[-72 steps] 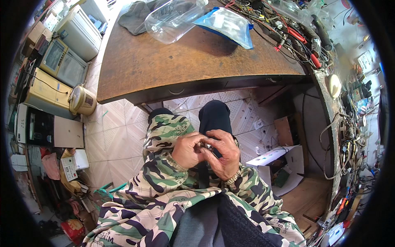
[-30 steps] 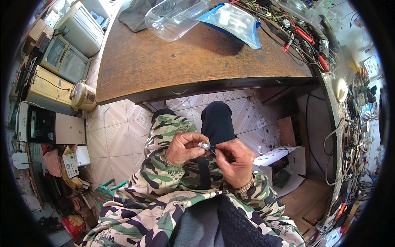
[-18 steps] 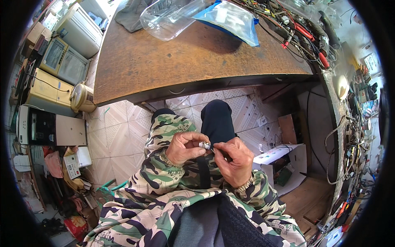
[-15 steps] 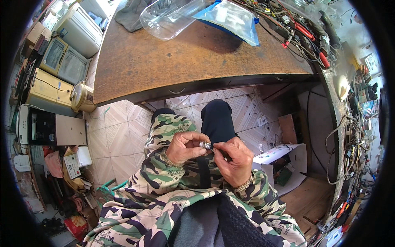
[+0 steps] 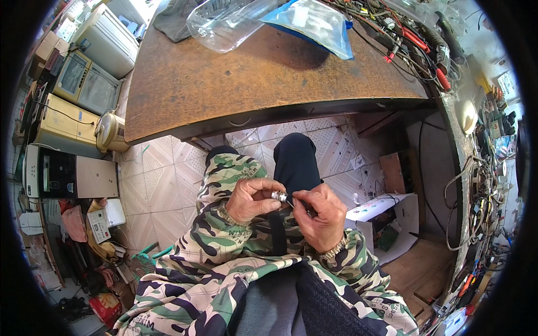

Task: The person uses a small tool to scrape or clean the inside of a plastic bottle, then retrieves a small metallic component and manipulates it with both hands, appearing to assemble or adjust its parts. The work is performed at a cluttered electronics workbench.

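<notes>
Small silvery cylindrical fitting [image 5: 279, 196] between the hands: left hand [image 5: 250, 203], fingers clamped on it; right hand [image 5: 321, 217], fingers pinching a thin, indistinct piece [image 5: 290, 204] beside its dark end. Best practice: steady left, gentle right.

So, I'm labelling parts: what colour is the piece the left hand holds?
The piece is mostly silvery, best seen in the head view.

On my feed, a worn brown wooden worktop [image 5: 235, 78] with a dark drawer front [image 5: 280, 115] stands over pale patterned floor tiles [image 5: 159, 187]; I see a yellowed cabinet [image 5: 70, 120] and lidded beige bucket [image 5: 119, 134] leftward, a whitish wall [image 5: 486, 42] rightward, bright light upper left.
</notes>
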The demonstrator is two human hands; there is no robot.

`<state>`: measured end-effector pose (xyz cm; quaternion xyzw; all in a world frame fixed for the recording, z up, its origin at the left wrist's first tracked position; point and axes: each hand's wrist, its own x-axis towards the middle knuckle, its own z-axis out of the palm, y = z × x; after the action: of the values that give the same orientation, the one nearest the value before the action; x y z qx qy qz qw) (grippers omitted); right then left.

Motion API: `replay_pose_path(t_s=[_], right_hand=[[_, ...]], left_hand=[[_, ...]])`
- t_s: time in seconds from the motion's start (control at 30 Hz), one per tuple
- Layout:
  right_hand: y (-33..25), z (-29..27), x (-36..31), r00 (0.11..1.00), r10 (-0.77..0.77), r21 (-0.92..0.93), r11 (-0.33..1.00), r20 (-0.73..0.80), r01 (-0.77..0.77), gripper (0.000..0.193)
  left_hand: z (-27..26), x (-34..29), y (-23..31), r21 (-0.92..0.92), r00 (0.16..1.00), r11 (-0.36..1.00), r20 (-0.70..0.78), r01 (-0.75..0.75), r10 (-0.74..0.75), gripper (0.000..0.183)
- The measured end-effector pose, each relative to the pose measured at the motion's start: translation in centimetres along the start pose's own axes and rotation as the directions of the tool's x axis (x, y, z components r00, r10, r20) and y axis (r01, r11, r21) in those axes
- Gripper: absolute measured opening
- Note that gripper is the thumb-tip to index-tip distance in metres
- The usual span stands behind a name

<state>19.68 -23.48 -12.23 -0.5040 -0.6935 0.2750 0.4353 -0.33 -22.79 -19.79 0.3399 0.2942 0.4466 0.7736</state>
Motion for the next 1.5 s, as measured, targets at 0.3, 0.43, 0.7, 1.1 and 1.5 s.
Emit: replay_pose_path(t_s=[0.3,0.43,0.7,1.1,1.5], right_hand=[[0.2,-0.1,-0.1,1.000,0.020,0.028,0.999,0.021,-0.021,0.019],[0.2,-0.4,0.0,0.999,0.010,0.023,1.000,0.036,-0.011,0.021],[0.6,-0.4,-0.2,0.999,0.016,0.020,1.000,0.043,-0.017,0.022],[0.7,-0.6,-0.1,0.996,-0.006,0.038,0.999,0.085,0.003,0.020],[1.2,-0.9,-0.1,0.990,-0.034,0.037,0.999,0.137,0.029,0.019]], left_hand=[[-0.1,-0.1,-0.2,-0.002,1.000,1.000,0.007,0.027,-0.027,0.031],[-0.2,-0.1,-0.1,0.005,0.999,0.999,0.037,0.032,-0.032,0.030],[0.0,-0.1,0.3,0.034,0.997,0.998,0.063,0.051,-0.053,0.029],[-1.2,-0.1,-0.6,-0.056,0.987,0.996,0.145,0.071,-0.063,0.031],[-1.6,-0.1,-0.9,-0.102,0.983,0.990,0.164,0.095,-0.077,0.032]])
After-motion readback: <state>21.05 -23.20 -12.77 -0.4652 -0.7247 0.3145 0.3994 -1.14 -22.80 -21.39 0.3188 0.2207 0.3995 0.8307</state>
